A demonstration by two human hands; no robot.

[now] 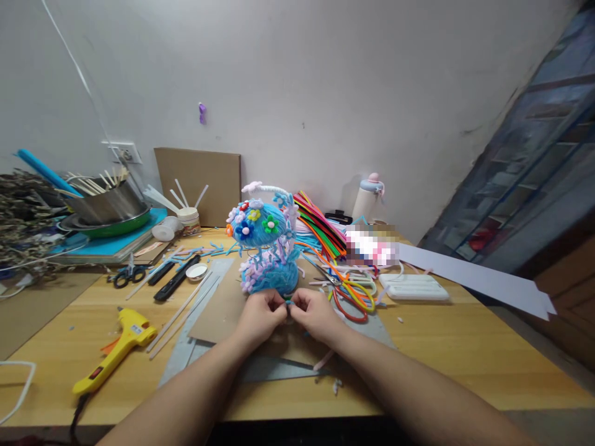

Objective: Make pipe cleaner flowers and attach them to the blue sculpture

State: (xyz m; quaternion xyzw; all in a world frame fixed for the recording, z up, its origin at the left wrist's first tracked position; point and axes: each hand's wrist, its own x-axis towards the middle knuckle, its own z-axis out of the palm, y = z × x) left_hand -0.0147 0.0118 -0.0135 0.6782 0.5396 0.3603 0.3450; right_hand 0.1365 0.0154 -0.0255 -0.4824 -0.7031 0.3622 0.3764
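My left hand [264, 313] and my right hand [316, 314] meet at the middle of the table, both closed in a pinch. Between their fingertips shows a small bit of blue pipe cleaner [289, 303], mostly hidden by the fingers. Just beyond them stands a blue pipe-cleaner craft piece [272, 279], with a rounded cap [258, 230] covered in colourful flowers and pink blossoms around its base. A white-wrapped stem arches over its top. Beneath the hands lies a brown cardboard sheet [218, 319] on a grey mat [179, 362].
A yellow glue gun [125, 341] lies at left, near black-handled scissors [130, 274]. Scissors with red and yellow handles [351, 296] lie right of the craft piece. Behind are bundled colourful pipe cleaners [320, 226] and a bottle [365, 199]. A white case [413, 287] sits at right.
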